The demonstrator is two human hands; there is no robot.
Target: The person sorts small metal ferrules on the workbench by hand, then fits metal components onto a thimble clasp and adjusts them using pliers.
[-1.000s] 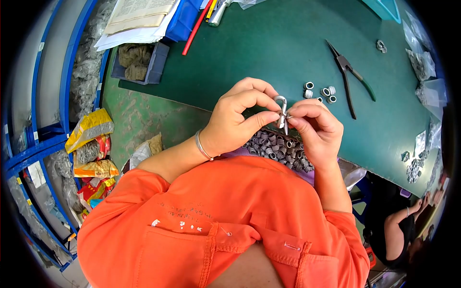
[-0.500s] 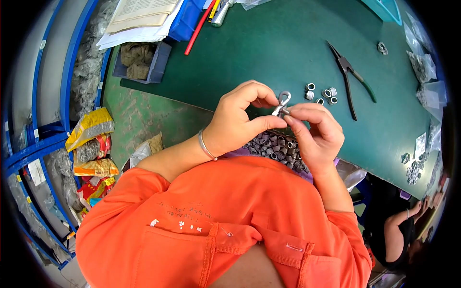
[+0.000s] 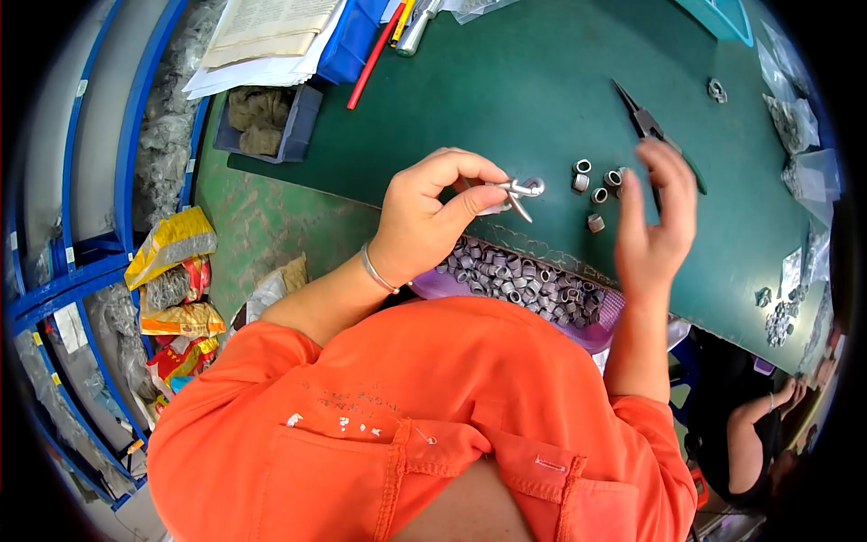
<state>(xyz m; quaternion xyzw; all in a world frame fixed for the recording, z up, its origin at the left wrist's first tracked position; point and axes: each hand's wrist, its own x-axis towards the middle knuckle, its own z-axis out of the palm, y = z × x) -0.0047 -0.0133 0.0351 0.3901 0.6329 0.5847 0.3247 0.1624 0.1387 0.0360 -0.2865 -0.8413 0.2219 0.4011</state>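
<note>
My left hand (image 3: 442,203) pinches a small silver metal piece with a curled, hook-like end (image 3: 533,187) and a thin prong pointing down; its exact kind I cannot make out. To the right, my right hand (image 3: 657,226) is raised over the table with thumb and fingers apart, holding nothing visible. Beside its thumb lie several small metal rings (image 3: 599,195), some possibly hidden behind the hand. Black-nosed pliers (image 3: 647,123) with green handle ends lie just beyond the fingers, which partly cover them. Below both hands, a purple basket (image 3: 596,339) holds many grey metal rings (image 3: 528,285).
The green table (image 3: 506,90) bears a red pencil-like stick (image 3: 375,59), a blue bin (image 3: 348,45), papers (image 3: 262,45) and plastic bags (image 3: 795,135). A grey-blue box with cloths (image 3: 298,126) stands at left. Blue shelving (image 3: 135,108) lines the left; another person's arm (image 3: 750,434) shows lower right.
My right hand has let go of the silver piece and moved right and up, towards the pliers. My left hand has shifted slightly left, turning the piece sideways. More of the basket shows.
</note>
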